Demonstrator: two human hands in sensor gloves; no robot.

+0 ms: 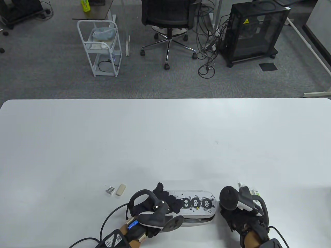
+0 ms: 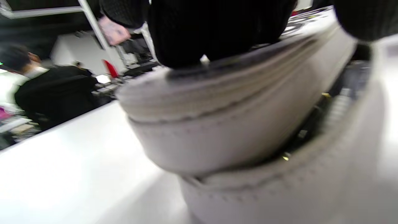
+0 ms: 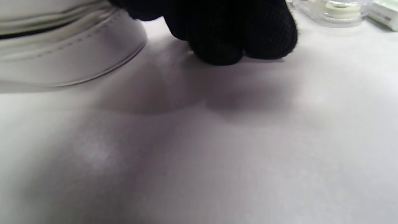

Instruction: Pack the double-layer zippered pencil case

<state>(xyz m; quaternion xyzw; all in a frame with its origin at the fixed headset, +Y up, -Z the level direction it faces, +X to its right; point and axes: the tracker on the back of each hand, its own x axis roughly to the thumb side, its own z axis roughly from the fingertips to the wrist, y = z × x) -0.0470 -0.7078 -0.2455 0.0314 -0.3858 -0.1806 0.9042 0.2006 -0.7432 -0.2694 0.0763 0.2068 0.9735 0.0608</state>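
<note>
From the table view I see the pencil case (image 1: pixel 196 206) on the near bench (image 1: pixel 165 144) edge, my left grip (image 1: pixel 165 201) lying flat on its left end. In the left wrist view its fingers (image 2: pixel 199 34) press the upper layer. In the right wrist view my right grip (image 3: pixel 230 34) is curled beside the case's right end; I cannot tell if it holds anything.

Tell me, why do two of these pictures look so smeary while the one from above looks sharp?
Table view: sharp, evenly lit, with the pencil case crisp. Left wrist view: close and blurred, the case's edge smeared, the left hand a dark mass. Right wrist view: soft focus, the right hand casting a broad shadow on the table.
</note>
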